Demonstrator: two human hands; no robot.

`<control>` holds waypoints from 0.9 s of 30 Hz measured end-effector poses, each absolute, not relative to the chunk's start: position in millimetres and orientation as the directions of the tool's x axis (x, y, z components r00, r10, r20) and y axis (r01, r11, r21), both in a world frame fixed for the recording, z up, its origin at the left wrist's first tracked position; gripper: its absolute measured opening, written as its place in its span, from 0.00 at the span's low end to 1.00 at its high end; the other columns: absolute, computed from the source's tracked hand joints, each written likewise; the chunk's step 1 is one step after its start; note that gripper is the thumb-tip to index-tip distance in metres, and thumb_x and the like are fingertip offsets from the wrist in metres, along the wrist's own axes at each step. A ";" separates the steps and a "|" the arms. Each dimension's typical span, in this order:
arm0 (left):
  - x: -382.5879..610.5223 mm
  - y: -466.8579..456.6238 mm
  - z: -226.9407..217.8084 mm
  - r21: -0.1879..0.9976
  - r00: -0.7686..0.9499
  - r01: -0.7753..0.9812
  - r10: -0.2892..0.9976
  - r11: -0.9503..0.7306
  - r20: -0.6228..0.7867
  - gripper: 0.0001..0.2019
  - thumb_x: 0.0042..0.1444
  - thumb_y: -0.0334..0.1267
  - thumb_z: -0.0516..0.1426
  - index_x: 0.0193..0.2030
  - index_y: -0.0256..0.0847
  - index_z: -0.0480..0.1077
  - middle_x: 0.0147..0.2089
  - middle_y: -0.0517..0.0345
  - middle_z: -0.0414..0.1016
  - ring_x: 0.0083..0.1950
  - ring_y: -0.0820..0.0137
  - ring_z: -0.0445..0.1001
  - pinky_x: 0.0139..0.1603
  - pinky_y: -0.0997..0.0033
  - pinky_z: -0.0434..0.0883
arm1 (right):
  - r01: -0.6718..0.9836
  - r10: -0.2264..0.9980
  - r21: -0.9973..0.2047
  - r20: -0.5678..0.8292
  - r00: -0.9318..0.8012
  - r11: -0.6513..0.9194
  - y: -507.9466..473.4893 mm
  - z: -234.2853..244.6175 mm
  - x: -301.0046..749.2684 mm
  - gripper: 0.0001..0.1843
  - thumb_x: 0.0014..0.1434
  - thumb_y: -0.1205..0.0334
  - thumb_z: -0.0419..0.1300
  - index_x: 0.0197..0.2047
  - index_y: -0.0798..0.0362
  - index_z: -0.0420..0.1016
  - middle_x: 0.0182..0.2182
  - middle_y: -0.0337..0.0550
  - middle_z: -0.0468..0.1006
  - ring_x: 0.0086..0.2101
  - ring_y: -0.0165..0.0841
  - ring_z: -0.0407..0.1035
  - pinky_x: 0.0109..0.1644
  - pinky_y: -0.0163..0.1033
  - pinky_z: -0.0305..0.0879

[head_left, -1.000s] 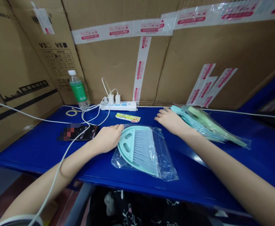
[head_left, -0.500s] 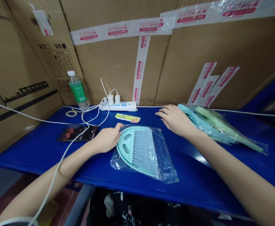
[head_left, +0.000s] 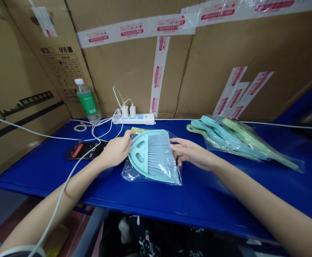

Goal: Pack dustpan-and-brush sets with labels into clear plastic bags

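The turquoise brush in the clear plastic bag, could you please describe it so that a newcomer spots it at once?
On the glossy blue table, look between the person's bare left hand and right hand. There, the turquoise brush sits in a clear plastic bag; unlike the bagged turquoise-and-green pile further right, it shows broad, pale bristles.

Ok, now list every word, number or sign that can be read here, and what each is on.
"V3": carton, beside an unfilled square.
"V6": same carton, beside a filled square.
":20": end of the phone readout; earlier digits unclear.
Too small or blurred to read: the carton's other print, the red print on the tape, and the labels on the bottle and power strip.
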State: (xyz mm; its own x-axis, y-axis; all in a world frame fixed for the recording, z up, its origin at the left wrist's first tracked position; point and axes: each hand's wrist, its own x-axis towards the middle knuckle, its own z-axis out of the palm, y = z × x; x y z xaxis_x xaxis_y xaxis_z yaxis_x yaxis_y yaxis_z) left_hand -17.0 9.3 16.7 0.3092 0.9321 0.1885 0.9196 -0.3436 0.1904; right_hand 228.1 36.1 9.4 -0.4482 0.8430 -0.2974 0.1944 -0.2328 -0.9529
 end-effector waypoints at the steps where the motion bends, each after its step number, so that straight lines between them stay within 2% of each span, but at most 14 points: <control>1: -16.3 9.3 16.0 0.216 0.307 0.914 0.933 -0.344 0.187 0.15 0.64 0.37 0.38 0.53 0.37 0.55 0.29 0.58 0.71 0.32 0.65 0.73 0.34 0.66 0.66 | 0.152 0.836 -0.951 -0.310 -0.452 -0.270 36.3 8.9 226.7 0.12 0.62 0.68 0.50 0.50 0.56 0.63 0.22 0.33 0.70 0.21 0.25 0.67 0.24 0.30 0.64; 5: -15.7 11.9 11.8 0.276 0.287 0.902 0.939 -0.332 0.191 0.14 0.64 0.37 0.39 0.52 0.37 0.57 0.29 0.59 0.70 0.31 0.65 0.72 0.34 0.65 0.67 | 0.029 0.810 -0.943 -0.300 -0.503 -0.332 36.2 4.9 224.6 0.14 0.59 0.72 0.54 0.48 0.54 0.64 0.25 0.35 0.75 0.25 0.25 0.71 0.30 0.30 0.68; 8: -17.2 13.9 10.2 0.223 0.324 0.887 0.888 -0.405 0.327 0.14 0.65 0.37 0.41 0.50 0.37 0.62 0.34 0.55 0.70 0.37 0.64 0.71 0.39 0.63 0.68 | -0.020 0.810 -0.950 -0.254 -0.529 -0.311 37.8 0.8 226.7 0.20 0.53 0.71 0.60 0.49 0.53 0.64 0.29 0.37 0.78 0.27 0.28 0.73 0.31 0.33 0.70; 11: -17.0 11.2 12.8 0.064 0.473 0.797 0.687 -0.600 0.551 0.16 0.66 0.43 0.43 0.47 0.38 0.67 0.43 0.49 0.70 0.46 0.62 0.67 0.47 0.57 0.67 | -0.082 0.848 -0.960 -0.195 -0.493 -0.268 42.0 -2.4 231.2 0.20 0.51 0.70 0.62 0.48 0.53 0.65 0.32 0.40 0.80 0.28 0.28 0.73 0.32 0.34 0.71; 13: -14.8 7.3 14.9 -0.039 0.644 0.645 0.515 -0.764 0.565 0.20 0.64 0.50 0.46 0.49 0.38 0.68 0.46 0.47 0.70 0.47 0.62 0.67 0.48 0.58 0.68 | -0.093 0.868 -0.963 -0.182 -0.462 -0.252 46.0 -3.7 235.2 0.20 0.52 0.70 0.62 0.48 0.52 0.66 0.34 0.41 0.80 0.29 0.28 0.73 0.34 0.34 0.71; 15: -11.8 3.6 15.0 -0.116 0.782 0.495 0.383 -0.861 0.492 0.19 0.62 0.51 0.50 0.51 0.39 0.68 0.46 0.49 0.72 0.46 0.64 0.69 0.45 0.62 0.70 | -0.087 0.875 -0.967 -0.176 -0.450 -0.239 50.2 -4.4 239.0 0.21 0.51 0.70 0.62 0.49 0.52 0.66 0.37 0.43 0.81 0.30 0.29 0.74 0.35 0.35 0.71; 17: -9.5 1.6 13.3 -0.204 0.821 0.458 0.323 -0.865 0.470 0.13 0.65 0.39 0.49 0.51 0.41 0.68 0.43 0.52 0.75 0.43 0.68 0.72 0.43 0.67 0.71 | -0.076 0.875 -0.971 -0.167 -0.455 -0.225 53.8 -4.5 242.5 0.21 0.52 0.70 0.62 0.49 0.51 0.67 0.39 0.44 0.81 0.31 0.30 0.75 0.36 0.36 0.72; 19: -8.7 1.2 11.7 -0.255 0.815 0.446 0.272 -0.858 0.511 0.13 0.66 0.30 0.46 0.51 0.42 0.69 0.41 0.55 0.77 0.41 0.72 0.73 0.41 0.70 0.71 | -0.063 0.873 -0.976 -0.157 -0.462 -0.209 56.2 -3.8 245.3 0.18 0.52 0.69 0.61 0.48 0.52 0.68 0.39 0.45 0.80 0.32 0.30 0.75 0.37 0.36 0.72; 23: -10.9 0.6 15.2 -0.351 0.775 0.451 0.165 -0.821 0.610 0.10 0.63 0.27 0.51 0.47 0.39 0.69 0.38 0.57 0.78 0.37 0.73 0.73 0.36 0.73 0.71 | -0.026 0.868 -0.986 -0.132 -0.479 -0.164 58.5 1.0 252.1 0.13 0.54 0.67 0.59 0.44 0.51 0.69 0.40 0.45 0.80 0.36 0.32 0.75 0.42 0.39 0.72; 27: -15.1 -2.4 26.2 -0.530 0.776 0.530 0.127 -0.662 0.618 0.08 0.62 0.27 0.51 0.40 0.40 0.71 0.35 0.58 0.77 0.33 0.72 0.72 0.33 0.71 0.69 | 0.017 0.892 -0.996 -0.083 -0.444 -0.084 63.7 8.1 263.5 0.13 0.53 0.65 0.59 0.43 0.49 0.70 0.41 0.45 0.80 0.42 0.37 0.75 0.48 0.47 0.71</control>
